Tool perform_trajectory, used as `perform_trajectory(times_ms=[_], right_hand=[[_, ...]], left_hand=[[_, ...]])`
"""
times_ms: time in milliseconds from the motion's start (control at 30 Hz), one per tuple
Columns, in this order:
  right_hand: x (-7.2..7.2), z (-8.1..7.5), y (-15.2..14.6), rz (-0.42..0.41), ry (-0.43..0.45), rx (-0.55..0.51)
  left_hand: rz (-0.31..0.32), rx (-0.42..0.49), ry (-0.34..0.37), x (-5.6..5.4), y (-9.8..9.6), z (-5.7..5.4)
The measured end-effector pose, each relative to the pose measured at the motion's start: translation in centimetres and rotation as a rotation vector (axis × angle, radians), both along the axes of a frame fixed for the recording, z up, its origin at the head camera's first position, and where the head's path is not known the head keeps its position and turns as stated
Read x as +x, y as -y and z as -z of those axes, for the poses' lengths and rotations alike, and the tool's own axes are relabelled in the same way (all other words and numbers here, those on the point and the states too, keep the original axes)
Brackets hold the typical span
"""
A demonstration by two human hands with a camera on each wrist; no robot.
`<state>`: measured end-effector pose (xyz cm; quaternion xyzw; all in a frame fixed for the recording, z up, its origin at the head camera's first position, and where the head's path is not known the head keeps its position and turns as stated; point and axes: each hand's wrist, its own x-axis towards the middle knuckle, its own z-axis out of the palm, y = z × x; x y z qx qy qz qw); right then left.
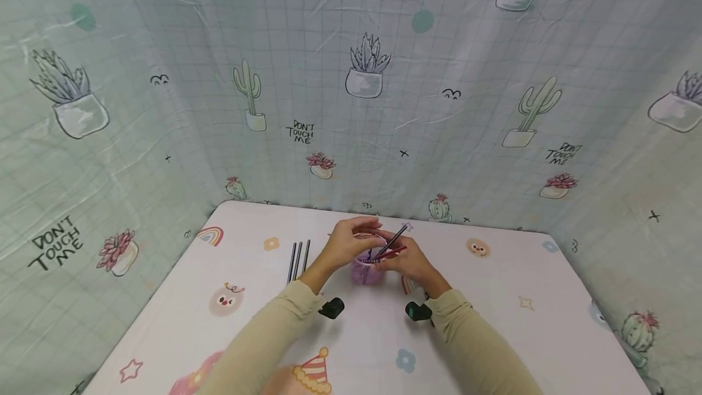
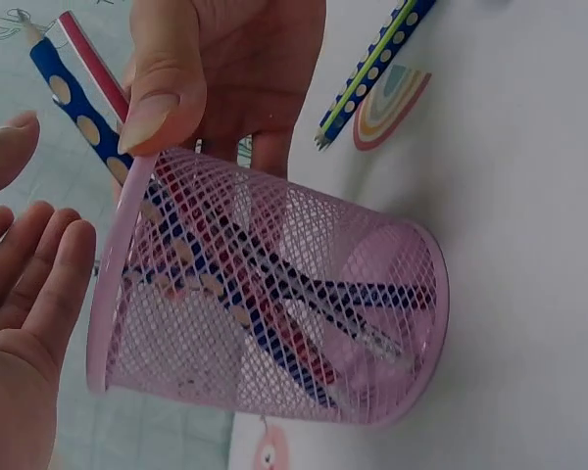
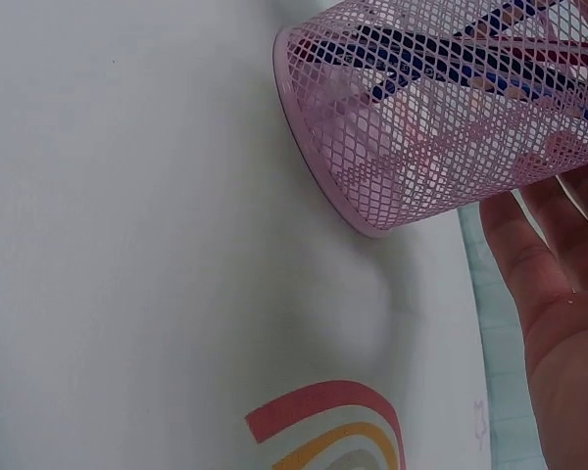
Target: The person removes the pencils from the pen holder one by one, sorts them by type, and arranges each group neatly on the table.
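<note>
A pink mesh pencil cup stands on the table, holding several pencils, among them a blue pencil with round wooden dots and a red pencil that slant out over its rim. My right hand grips the cup at its right side, the thumb pressed on the rim and other fingers behind the mesh. Beside the rim, on the other side, is my left hand; its fingers and thumb are spread and nothing shows between them. Part of my right hand is cut off in the right wrist view.
Several dark pencils lie side by side on the table left of the cup. A blue dotted pencil with a green stripe lies near the printed rainbow. A patterned curtain hangs behind the table.
</note>
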<state>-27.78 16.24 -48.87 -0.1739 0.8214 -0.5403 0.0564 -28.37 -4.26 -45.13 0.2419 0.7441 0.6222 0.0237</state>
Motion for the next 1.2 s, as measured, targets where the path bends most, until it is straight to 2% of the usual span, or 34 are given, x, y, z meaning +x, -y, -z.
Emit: perform_trajectory(times_ms=[233, 367, 600, 900, 1200], right_hand=[[0.3, 0.1, 0.2, 0.029, 0.015, -0.002], [0.4, 0.2, 0.2, 0.031, 0.008, 0.007], [0.5, 0.3, 0.3, 0.013, -0.031, 0.007], [0.9, 0.3, 0.4, 0.022, -0.022, 0.012], [1.2, 0.0, 0.2, 0.036, -0.020, 0.046]], left_hand=[[0.013, -0.054, -0.004, 0.0, -1.0, 0.1], [0.005, -0.095, -0.030, 0.1, -1.6, 0.0], [-0.026, -0.166, -0.097, 0.1, -2.9, -0.1], [-0.103, -0.306, -0.142, 0.4, -3.8, -0.2], [-0.150, -0.228, -0.173, 0.7, -4.0, -1.2]])
